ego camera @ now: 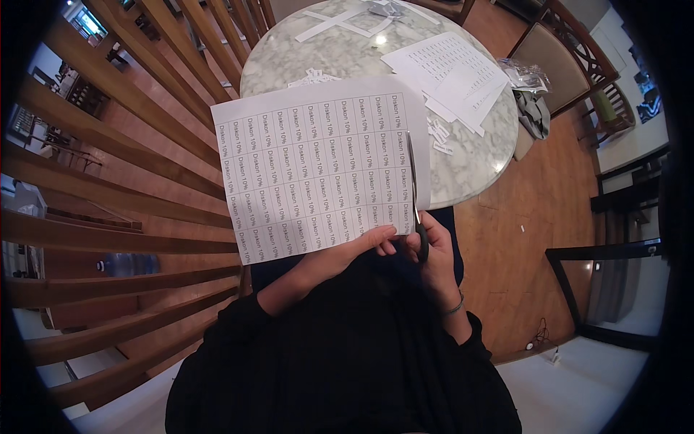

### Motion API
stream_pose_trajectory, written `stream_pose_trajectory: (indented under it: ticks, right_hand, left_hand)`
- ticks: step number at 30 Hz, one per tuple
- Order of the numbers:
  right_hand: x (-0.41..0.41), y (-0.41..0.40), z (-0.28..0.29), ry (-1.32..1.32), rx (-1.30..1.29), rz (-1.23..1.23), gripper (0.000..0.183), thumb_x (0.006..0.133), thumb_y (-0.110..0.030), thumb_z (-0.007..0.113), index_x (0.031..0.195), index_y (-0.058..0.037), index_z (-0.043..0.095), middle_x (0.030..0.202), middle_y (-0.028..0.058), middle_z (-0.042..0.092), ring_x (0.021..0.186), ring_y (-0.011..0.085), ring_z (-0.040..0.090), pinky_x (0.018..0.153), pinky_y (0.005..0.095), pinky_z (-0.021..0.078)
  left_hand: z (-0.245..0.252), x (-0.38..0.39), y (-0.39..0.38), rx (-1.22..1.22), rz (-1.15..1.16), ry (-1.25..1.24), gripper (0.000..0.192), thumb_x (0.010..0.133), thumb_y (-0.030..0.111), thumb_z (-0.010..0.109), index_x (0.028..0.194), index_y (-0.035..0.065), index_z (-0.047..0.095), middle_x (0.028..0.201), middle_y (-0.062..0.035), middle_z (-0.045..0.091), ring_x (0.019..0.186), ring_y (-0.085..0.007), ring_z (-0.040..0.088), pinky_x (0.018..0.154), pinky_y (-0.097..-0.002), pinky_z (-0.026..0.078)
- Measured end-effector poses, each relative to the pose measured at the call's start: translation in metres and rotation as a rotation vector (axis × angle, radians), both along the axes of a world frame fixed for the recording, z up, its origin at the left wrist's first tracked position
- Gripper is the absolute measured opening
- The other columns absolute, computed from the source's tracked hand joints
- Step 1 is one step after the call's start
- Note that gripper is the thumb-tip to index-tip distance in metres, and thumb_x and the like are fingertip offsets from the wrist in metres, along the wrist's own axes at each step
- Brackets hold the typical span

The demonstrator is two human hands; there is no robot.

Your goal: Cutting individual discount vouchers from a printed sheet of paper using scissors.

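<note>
A white paper sheet (pixel 314 168), printed with a grid of small labels, is held up before me. My left hand (pixel 374 240) grips its near edge close to the right corner, thumb on top. In my right hand (pixel 436 249) is a pair of scissors (pixel 415 173) with black handles. Its blade lies lengthwise along the right border of the printed grid, pointing away from me. A blank margin strip shows to the right of the blade. Whether the blades are apart is hard to see.
Beyond the sheet stands a round marble table (pixel 347 57). On it lie printed sheets (pixel 452 70), small cut labels (pixel 442 147) and blank paper strips (pixel 331 24). Wooden slats (pixel 162 217) rise at left. A cushioned chair (pixel 553 68) is at right, with a cable (pixel 542 339) on the floor.
</note>
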State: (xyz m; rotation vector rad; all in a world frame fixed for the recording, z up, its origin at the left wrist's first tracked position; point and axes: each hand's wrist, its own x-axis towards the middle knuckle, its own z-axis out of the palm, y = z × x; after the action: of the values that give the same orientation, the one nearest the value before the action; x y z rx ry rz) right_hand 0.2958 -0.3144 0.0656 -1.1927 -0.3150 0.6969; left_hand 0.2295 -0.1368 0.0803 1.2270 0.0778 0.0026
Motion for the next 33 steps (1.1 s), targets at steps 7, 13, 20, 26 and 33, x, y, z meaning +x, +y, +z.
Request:
stream_pose_trajectory:
  ticks: [7,13,20,26,33]
  right_hand:
    - [0.007,0.0,0.006,-0.099,-0.02,-0.088,0.024,0.092,-0.029,0.066,0.086,-0.009,0.054,0.07,-0.0088,0.048,0.059,-0.0007,0.037,0.052,0.0174,0.0264]
    - [0.01,-0.001,0.009,-0.112,-0.019,-0.135,0.024,0.092,-0.029,0.066,0.093,-0.0066,0.057,0.07,-0.0092,0.049,0.057,-0.0012,0.035,0.05,0.0173,0.024]
    - [0.013,0.002,0.004,-0.139,0.004,-0.19,0.029,0.092,-0.032,0.066,0.097,-0.0048,0.059,0.072,-0.0104,0.049,0.059,-0.0021,0.034,0.052,0.017,0.0234]
    - [0.014,0.002,0.005,-0.153,-0.012,-0.185,0.032,0.092,-0.035,0.066,0.098,-0.0049,0.059,0.072,-0.0106,0.049,0.06,-0.0018,0.034,0.053,0.0172,0.0226]
    - [0.012,0.013,0.007,-0.14,0.064,-0.245,0.032,0.093,-0.034,0.064,0.099,-0.0037,0.059,0.074,-0.0097,0.051,0.06,-0.0014,0.036,0.053,0.0168,0.0241]
  left_hand:
    - [-0.004,-0.004,-0.009,0.039,-0.093,0.055,0.018,0.092,0.01,0.065,0.103,-0.0051,0.065,0.088,-0.0117,0.068,0.074,-0.0161,0.067,0.067,-0.0253,0.055]
    - [-0.003,-0.004,-0.012,-0.003,-0.116,0.051,0.018,0.091,0.009,0.066,0.102,-0.0054,0.065,0.088,-0.0125,0.068,0.073,-0.0166,0.068,0.066,-0.0259,0.056]
    - [-0.002,-0.004,-0.016,-0.009,-0.155,0.06,0.018,0.092,0.01,0.065,0.102,-0.0051,0.065,0.088,-0.0123,0.068,0.074,-0.0159,0.068,0.067,-0.0254,0.056]
    - [0.001,-0.003,-0.016,-0.019,-0.149,0.051,0.018,0.092,0.01,0.065,0.102,-0.0053,0.065,0.089,-0.012,0.069,0.075,-0.0158,0.068,0.067,-0.0255,0.056]
    - [-0.004,-0.003,-0.015,-0.02,-0.156,0.056,0.018,0.092,0.01,0.065,0.102,-0.005,0.065,0.087,-0.012,0.068,0.074,-0.0159,0.067,0.067,-0.0256,0.056]
